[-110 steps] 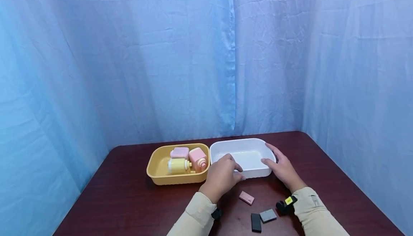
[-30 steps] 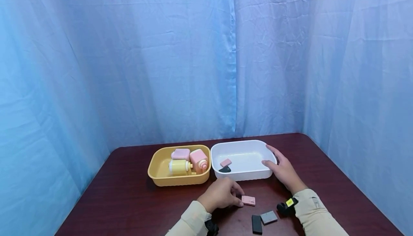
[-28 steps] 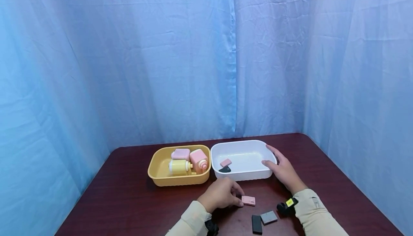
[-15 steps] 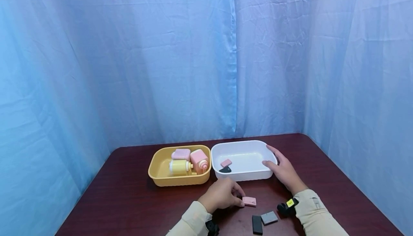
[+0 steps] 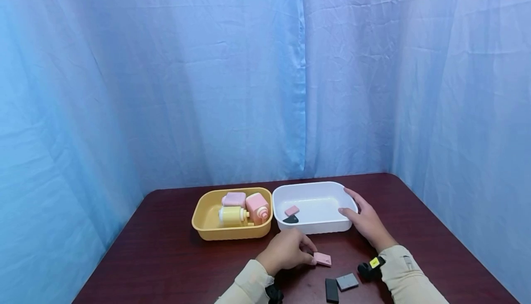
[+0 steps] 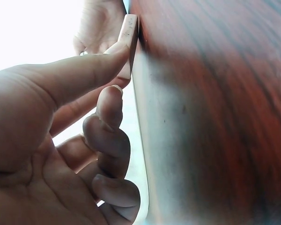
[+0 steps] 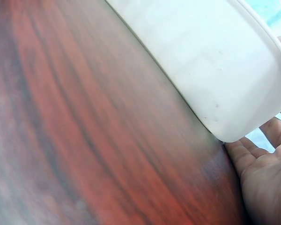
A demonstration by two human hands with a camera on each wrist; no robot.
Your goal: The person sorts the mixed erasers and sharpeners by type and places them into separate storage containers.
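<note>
My left hand (image 5: 288, 250) pinches a small flat pink block (image 5: 323, 259) between thumb and forefinger, low over the table in front of the white bin. The left wrist view shows the block (image 6: 130, 35) on edge, dark marks on its face, the other fingers curled below. My right hand (image 5: 367, 220) grips the right end of the white bin (image 5: 313, 227), thumb over the rim and fingers along the outside. Inside the bin, at its left, lie a pink piece (image 5: 292, 210) and a dark wedge-shaped piece (image 5: 291, 219). Part of the right hand is cut off in its wrist view.
A black block (image 5: 331, 290) and a grey block (image 5: 347, 282) lie on the dark red table (image 5: 166, 267) near its front. Left of the white bin, touching it, stands a yellow bin (image 5: 232, 235) with pink, lilac and yellow bottles. Blue curtains (image 5: 232, 87) hang behind.
My left hand has come down from the white bin to the pink block and now pinches it, slightly tipped. Two pieces show in the bin. My right hand has stayed at the rim.
</note>
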